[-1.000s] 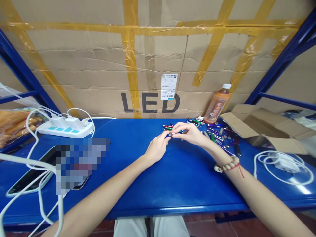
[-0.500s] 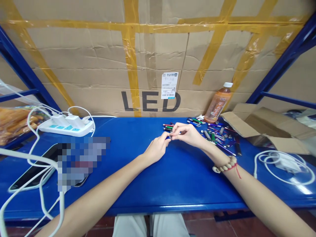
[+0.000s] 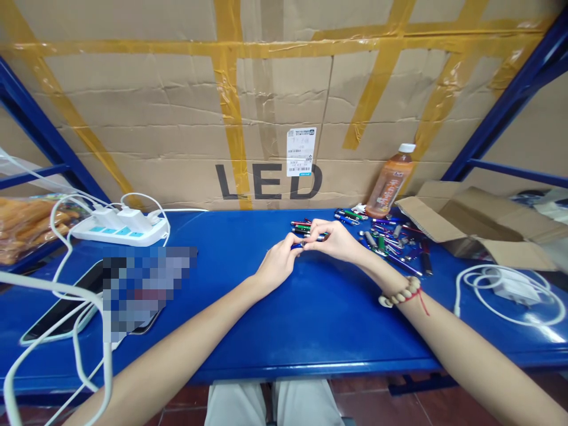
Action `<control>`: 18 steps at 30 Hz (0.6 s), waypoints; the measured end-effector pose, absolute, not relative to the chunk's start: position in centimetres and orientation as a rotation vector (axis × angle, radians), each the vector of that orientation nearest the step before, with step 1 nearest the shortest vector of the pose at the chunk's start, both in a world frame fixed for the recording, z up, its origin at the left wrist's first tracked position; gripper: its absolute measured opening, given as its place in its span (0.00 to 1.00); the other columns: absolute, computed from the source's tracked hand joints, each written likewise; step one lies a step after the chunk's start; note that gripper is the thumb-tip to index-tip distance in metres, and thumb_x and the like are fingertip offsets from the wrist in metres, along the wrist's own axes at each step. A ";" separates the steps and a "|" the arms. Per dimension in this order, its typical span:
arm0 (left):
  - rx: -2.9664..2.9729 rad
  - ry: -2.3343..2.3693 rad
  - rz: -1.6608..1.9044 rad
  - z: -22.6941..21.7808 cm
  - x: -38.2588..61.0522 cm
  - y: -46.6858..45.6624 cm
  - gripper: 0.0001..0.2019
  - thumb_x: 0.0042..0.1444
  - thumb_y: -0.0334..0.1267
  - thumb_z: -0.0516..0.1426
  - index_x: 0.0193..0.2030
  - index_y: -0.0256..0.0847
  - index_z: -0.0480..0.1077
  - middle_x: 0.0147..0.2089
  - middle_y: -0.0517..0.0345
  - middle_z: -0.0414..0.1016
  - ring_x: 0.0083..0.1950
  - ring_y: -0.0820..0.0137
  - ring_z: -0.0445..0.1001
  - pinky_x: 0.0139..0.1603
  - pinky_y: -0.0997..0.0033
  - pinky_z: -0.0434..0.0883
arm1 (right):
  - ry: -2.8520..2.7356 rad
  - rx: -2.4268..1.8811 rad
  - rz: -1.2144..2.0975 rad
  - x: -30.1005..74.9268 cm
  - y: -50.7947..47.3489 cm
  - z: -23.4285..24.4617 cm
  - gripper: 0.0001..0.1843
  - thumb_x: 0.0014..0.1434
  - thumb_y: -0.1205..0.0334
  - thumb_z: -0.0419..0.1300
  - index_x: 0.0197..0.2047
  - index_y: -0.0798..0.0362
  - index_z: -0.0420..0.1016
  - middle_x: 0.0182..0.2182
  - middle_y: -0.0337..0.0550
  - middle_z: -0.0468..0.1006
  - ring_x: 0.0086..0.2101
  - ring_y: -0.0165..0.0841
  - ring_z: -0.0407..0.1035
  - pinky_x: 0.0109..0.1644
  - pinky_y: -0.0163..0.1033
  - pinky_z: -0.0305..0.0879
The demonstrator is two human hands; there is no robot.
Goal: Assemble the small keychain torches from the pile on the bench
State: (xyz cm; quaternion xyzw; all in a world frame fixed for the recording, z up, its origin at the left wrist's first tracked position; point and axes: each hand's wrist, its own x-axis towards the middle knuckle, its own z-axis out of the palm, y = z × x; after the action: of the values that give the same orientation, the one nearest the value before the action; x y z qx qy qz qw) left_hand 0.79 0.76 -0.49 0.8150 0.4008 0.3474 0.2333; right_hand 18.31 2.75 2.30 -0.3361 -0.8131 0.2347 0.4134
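Note:
My left hand (image 3: 277,265) and my right hand (image 3: 335,239) meet over the middle of the blue table (image 3: 310,319). Both pinch one small blue pen-like stick (image 3: 300,243) between the fingertips; the left holds its near end, the right its far end. A bead bracelet (image 3: 399,293) with a red thread sits on my right wrist. Just behind and to the right of the hands lies a heap of small coloured pen-like sticks (image 3: 386,239).
An orange drink bottle (image 3: 390,183) stands at the back beside an open cardboard box (image 3: 479,228). A white charger with coiled cable (image 3: 506,290) lies right. A white power strip (image 3: 119,228), cables and a phone (image 3: 57,310) lie left. A taped cardboard wall (image 3: 266,118) closes the back.
Both hands have kept their pinch on the small stick and shifted only slightly; the fingertips work at it. The view has drifted a little.

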 end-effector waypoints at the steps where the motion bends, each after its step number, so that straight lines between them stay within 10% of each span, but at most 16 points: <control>1: 2.236 1.097 0.958 -0.5 0.8 0.8 0.03 0.60 0.34 0.46 0.39 0.42 0.59 0.36 0.57 0.72 0.38 0.68 0.73 0.40 0.70 0.67 | -2.048 -0.855 0.591 18.3 2.8 2.3 0.14 0.45 0.53 0.66 0.19 0.55 0.72 0.22 0.38 0.66 0.26 0.28 0.62 0.30 0.35 0.59; 18: 2.174 1.084 0.951 -0.1 1.3 0.5 0.05 0.60 0.37 0.46 0.42 0.43 0.59 0.32 0.60 0.72 0.33 0.71 0.72 0.37 0.72 0.67 | -2.023 -0.867 0.892 19.6 3.4 2.9 0.13 0.46 0.54 0.65 0.27 0.57 0.77 0.27 0.42 0.72 0.24 0.26 0.66 0.20 0.30 0.62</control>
State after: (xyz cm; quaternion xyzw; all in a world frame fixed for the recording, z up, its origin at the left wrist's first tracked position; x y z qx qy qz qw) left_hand 1.26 0.46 -0.07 0.8038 0.4008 0.3518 0.2635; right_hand 19.60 3.39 2.85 -0.3386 -0.7901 0.3484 0.3738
